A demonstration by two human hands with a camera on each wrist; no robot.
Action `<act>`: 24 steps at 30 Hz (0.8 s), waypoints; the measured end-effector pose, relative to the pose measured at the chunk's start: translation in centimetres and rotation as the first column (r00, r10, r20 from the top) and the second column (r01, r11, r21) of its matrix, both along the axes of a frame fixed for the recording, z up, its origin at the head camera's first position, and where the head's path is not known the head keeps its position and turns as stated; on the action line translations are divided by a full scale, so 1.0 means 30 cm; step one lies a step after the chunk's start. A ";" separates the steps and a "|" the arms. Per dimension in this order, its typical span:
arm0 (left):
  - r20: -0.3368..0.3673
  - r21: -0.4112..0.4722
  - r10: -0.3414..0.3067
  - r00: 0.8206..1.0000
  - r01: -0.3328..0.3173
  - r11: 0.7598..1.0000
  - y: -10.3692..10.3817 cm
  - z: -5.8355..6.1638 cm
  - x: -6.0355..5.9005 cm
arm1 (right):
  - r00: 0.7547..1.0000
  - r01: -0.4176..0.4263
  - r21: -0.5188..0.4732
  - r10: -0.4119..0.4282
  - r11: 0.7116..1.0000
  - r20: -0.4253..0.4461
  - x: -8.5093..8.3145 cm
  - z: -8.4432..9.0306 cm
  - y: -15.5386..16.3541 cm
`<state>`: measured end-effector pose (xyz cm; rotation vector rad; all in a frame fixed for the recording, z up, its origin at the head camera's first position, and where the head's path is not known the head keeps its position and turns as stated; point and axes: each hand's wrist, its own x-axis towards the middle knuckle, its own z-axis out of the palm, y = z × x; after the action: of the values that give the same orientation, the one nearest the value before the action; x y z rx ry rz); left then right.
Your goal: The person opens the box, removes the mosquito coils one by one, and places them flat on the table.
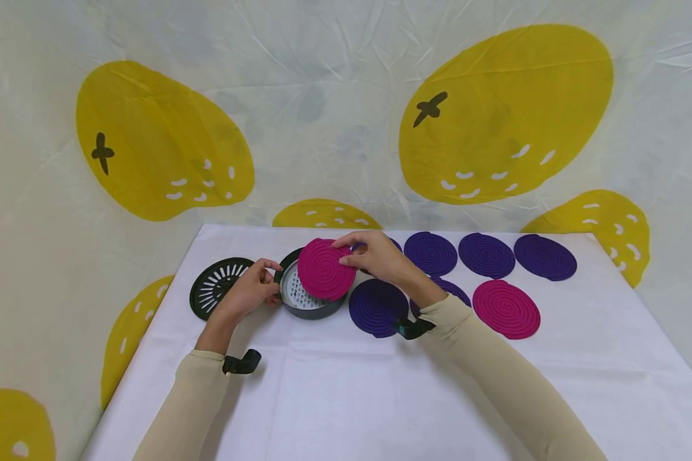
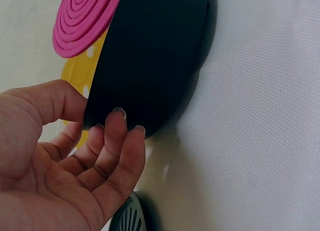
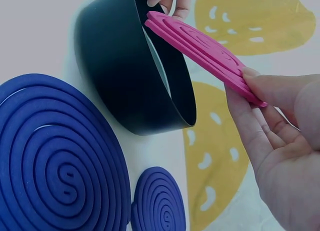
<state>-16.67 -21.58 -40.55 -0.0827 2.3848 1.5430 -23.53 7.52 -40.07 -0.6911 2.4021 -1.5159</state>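
Note:
A dark round tin (image 1: 308, 306) (image 2: 150, 66) (image 3: 125, 76) with a perforated white floor stands on the white table (image 1: 346, 390). My left hand (image 1: 255, 286) (image 2: 75, 156) grips its left rim, thumb on one side and fingers curled on the wall. My right hand (image 1: 375, 256) (image 3: 280, 141) pinches a pink spiral coil disc (image 1: 325, 269) (image 2: 82, 18) (image 3: 200, 51) by its right edge and holds it tilted over the tin's mouth.
The tin's slotted black lid (image 1: 216, 286) (image 2: 127, 218) lies left of it. Several purple coil discs (image 1: 487, 254) (image 3: 55, 161) lie in a row behind and right, another purple coil (image 1: 377, 307) sits by the tin, and a second pink coil (image 1: 505, 309) lies right.

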 end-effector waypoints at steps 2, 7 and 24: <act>0.001 -0.002 0.002 1.000 -0.002 1.000 0.002 0.003 0.001 | 1.000 -0.003 -0.018 0.003 1.000 0.010 0.002 0.002 0.011; 0.000 -0.010 0.013 1.000 -0.013 1.000 -0.006 -0.026 -0.011 | 0.999 -0.004 -0.066 0.007 0.998 0.047 0.019 0.026 0.041; -0.020 -0.012 0.021 1.000 -0.021 1.000 -0.037 -0.118 -0.051 | 0.991 0.050 -0.112 -0.036 0.992 0.129 0.028 0.008 0.176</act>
<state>-18.19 -22.69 -44.08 -0.0959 2.4167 1.5461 -22.70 12.79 -39.82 -0.5502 2.2653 -1.6730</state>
